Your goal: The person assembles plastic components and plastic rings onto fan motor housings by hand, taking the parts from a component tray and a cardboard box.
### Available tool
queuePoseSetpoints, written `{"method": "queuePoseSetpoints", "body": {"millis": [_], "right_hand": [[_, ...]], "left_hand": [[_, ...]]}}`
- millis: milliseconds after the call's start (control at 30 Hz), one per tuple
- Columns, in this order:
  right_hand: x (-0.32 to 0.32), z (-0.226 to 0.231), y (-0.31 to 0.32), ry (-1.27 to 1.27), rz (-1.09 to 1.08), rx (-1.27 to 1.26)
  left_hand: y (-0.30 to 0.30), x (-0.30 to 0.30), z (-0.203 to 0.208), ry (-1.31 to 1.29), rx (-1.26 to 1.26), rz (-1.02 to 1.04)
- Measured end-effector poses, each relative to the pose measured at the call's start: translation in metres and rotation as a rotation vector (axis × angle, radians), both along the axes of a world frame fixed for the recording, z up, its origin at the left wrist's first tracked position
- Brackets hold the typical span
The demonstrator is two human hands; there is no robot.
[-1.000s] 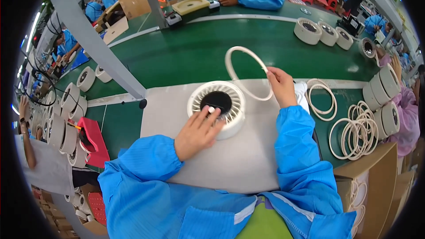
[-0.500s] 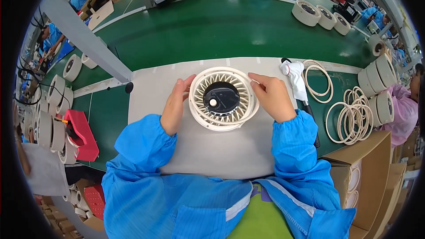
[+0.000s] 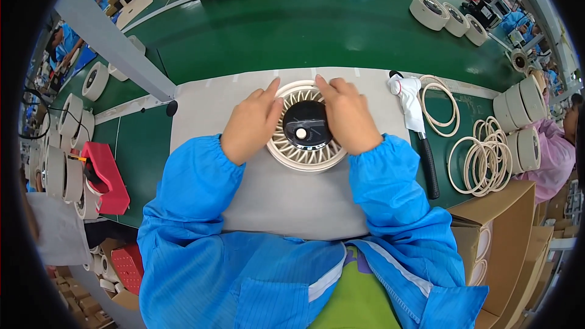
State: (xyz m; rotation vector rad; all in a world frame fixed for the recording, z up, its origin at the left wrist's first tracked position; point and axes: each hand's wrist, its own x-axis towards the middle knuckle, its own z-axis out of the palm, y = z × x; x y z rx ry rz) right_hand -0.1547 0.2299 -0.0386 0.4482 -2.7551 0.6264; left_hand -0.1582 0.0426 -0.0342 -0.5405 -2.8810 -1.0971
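Note:
A round cream unit (image 3: 304,162) with radial slats lies in front of me on a grey mat; it looks like a small fan or vent housing. At its middle is a glossy black disc (image 3: 304,123) bearing a small white knob (image 3: 301,133). My left hand (image 3: 251,120) grips the rim at the upper left, thumb and forefinger apart on either side of it. Over the upper right edge, my right hand (image 3: 350,116) closes on the rim and hides part of it. The cream ring around the unit sits at the rim; its covered stretches are hidden.
To the right lie a white-wrapped tool with a black handle (image 3: 429,167) and loose cream rings (image 3: 484,161). A cardboard box (image 3: 509,237) stands lower right. Stacked round units (image 3: 518,100) rise beyond. A red holder (image 3: 109,180) and a grey post (image 3: 116,49) are left.
Both hands have moved up to the unit's far rim. The cream ring, tilted and sticking out at the right and bottom before, now lies closer round the unit. My view has shifted slightly.

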Motion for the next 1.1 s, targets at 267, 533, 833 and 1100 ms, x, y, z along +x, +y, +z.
{"method": "queuePoseSetpoints", "body": {"millis": [267, 533, 833, 1100], "right_hand": [[-0.010, -0.012, 0.008, 0.065, 0.147, -0.048], [-0.008, -0.006, 0.007, -0.058, 0.152, -0.004], [-0.020, -0.007, 0.018, 0.053, 0.375, -0.475], [-0.029, -0.010, 0.175, 0.062, -0.648, -0.032]], "left_hand": [[0.026, 0.001, 0.015, -0.066, -0.188, 0.106], [0.026, -0.015, -0.010, 0.390, -0.222, -0.199], [0.024, -0.003, -0.018, 0.212, 0.264, -0.116], [0.000, 0.058, -0.012, 0.535, 0.314, -0.263]]}}
